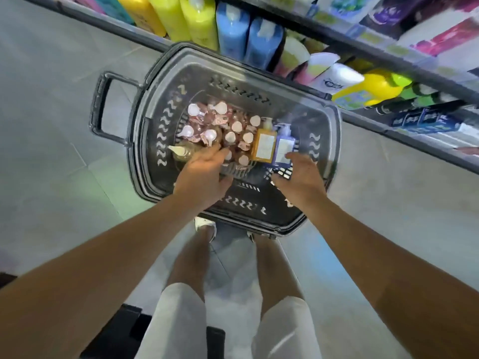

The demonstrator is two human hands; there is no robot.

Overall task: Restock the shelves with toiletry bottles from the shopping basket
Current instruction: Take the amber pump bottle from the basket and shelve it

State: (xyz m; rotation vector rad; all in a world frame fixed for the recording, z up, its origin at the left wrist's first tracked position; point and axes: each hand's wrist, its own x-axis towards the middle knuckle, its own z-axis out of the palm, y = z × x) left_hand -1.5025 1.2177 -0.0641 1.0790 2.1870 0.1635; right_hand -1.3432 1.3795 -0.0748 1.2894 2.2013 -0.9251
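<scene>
Both your hands are down in the basket (145, 130) w/ fingers loose, nothing gripped: L hand (204, 174) on the pink bottles (230, 137), R hand (300, 177) touching the blue bottle (283, 149), prob lining up picks.

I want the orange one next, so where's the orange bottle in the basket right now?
In the head view, the orange bottle lies right of centre in the basket, between the pink bottles and the purple bottle.
</scene>
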